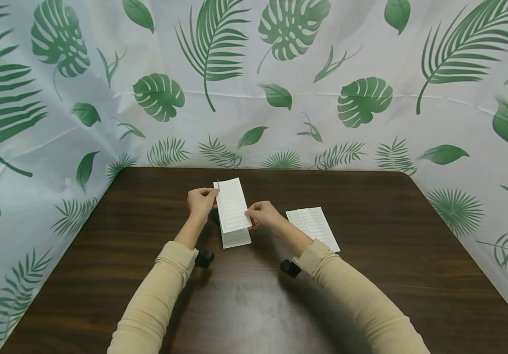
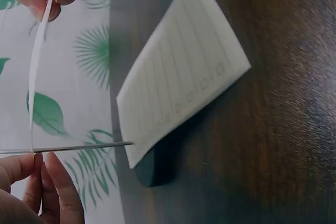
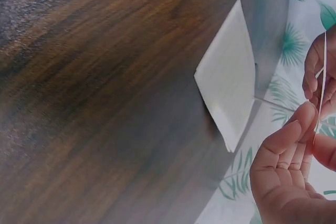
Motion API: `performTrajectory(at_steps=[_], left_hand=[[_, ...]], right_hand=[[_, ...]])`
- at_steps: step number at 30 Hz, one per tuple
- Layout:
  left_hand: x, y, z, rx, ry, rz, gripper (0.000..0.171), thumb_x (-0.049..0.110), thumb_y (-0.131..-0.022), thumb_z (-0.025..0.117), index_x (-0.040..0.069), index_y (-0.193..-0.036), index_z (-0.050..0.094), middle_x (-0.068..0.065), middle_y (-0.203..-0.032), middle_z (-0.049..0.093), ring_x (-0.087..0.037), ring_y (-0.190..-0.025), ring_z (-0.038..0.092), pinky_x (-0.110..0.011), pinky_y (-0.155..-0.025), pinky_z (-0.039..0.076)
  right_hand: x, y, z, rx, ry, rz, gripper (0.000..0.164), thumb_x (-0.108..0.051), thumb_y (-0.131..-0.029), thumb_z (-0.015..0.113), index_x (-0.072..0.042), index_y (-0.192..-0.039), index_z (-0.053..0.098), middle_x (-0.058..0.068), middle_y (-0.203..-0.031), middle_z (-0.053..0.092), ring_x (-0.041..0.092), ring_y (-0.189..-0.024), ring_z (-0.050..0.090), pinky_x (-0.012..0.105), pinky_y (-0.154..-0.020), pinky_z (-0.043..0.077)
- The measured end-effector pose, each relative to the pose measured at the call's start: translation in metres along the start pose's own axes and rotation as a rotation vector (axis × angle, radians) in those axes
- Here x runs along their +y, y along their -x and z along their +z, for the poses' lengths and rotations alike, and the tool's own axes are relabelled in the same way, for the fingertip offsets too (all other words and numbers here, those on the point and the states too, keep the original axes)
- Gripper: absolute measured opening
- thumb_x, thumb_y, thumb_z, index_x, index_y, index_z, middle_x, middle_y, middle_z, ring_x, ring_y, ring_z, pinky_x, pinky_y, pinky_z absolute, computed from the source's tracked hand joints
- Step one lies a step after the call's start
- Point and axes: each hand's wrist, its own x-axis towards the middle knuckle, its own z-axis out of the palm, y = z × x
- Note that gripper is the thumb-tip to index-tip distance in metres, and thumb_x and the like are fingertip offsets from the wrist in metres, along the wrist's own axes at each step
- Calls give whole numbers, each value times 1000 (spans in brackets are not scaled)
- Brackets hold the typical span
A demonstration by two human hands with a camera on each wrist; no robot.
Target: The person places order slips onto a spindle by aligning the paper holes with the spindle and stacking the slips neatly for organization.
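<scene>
A lined white paper slip point(image 1: 232, 204) is held up over the table, seen nearly edge-on in both wrist views. My left hand point(image 1: 201, 200) pinches its left edge, where a thin metal spike point(image 2: 79, 148) passes through or right beside the paper; I cannot tell which. At the slip's lower right edge, my right hand point(image 1: 263, 214) pinches it between thumb and fingers. Below, more lined slips point(image 2: 178, 72) sit low on the spike, over a black base point(image 2: 148, 171) that they partly hide.
Other lined slips point(image 1: 313, 226) lie overlapping on the dark wooden table point(image 1: 369, 295), beside my right forearm. A white curtain point(image 1: 307, 73) with green leaf prints hangs behind the table. Black wrist cameras point(image 1: 204, 259) show under both sleeves.
</scene>
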Motion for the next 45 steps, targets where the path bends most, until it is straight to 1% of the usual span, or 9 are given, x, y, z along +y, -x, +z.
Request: performTrajectory(at_steps=[4, 11, 14, 19, 23, 32, 37, 40, 45], left_hand=[[-4, 0, -2, -27, -50, -27, 23, 12, -87, 62, -6, -98, 70, -5, -81, 60, -14, -65, 58, -21, -55, 58], [-5, -4, -4, -136, -164, -119, 26, 15, -89, 60, -4, -106, 68, -17, -115, 61, -25, -98, 59, -23, -64, 60], [-9, -6, -4, -163, -217, -140, 26, 16, -90, 61, -3, -108, 67, -17, -119, 60, -28, -103, 59, -19, -60, 57], [-15, -7, -1, -131, -316, -138, 27, 20, -89, 63, -1, -106, 69, -17, -113, 65, -21, -78, 64, -15, -51, 52], [-20, -5, 2, -86, -393, -117, 24, 21, -87, 67, 2, -100, 71, -17, -103, 69, -13, -58, 58, -18, -48, 47], [-28, -3, 6, -46, -478, -131, 19, 18, -84, 68, 3, -94, 74, -15, -93, 72, -8, -50, 49, -18, -42, 39], [-30, -5, 8, -42, -493, -144, 18, 16, -85, 66, 3, -94, 73, -16, -97, 71, -7, -46, 53, -16, -40, 46], [-30, -6, 9, -44, -488, -147, 17, 15, -85, 65, 3, -94, 73, -17, -99, 71, -11, -47, 61, -16, -42, 50], [-31, -5, 9, -36, -494, -141, 15, 15, -85, 65, 3, -92, 73, -16, -99, 70, -12, -49, 63, -17, -43, 52]], right_hand=[[5, -1, 2, -8, 9, -4, 20, -6, -93, 53, 12, -96, 61, 1, -64, 53, 8, -51, 53, 25, -55, 54], [10, -2, 3, -53, 10, 19, 18, -4, -92, 53, 12, -93, 60, -1, -56, 50, 6, -46, 53, 17, -48, 50], [13, -2, 5, -72, 33, 34, 16, -4, -91, 54, 11, -91, 61, -1, -54, 52, 5, -45, 53, 15, -46, 46], [17, -5, 7, -64, 160, 17, 17, -4, -90, 55, 8, -83, 64, -1, -52, 53, 6, -43, 50, 16, -44, 47], [20, -9, 9, -81, 322, -16, 20, -6, -91, 56, 5, -76, 65, 2, -51, 57, 6, -42, 50, 17, -44, 47], [23, -12, 10, -148, 444, 28, 24, -12, -93, 58, 3, -77, 65, 2, -54, 59, 8, -45, 51, 18, -43, 47], [27, -18, 10, -163, 464, 52, 24, -14, -93, 59, 5, -81, 66, 7, -58, 63, 13, -48, 56, 25, -48, 53], [36, -31, 9, -188, 487, 59, 25, -17, -93, 60, 2, -79, 68, 10, -61, 66, 15, -51, 60, 29, -51, 56], [116, -107, 11, -241, 537, -2, 29, -28, -93, 60, -5, -76, 68, 6, -60, 68, 18, -54, 65, 30, -50, 57]])
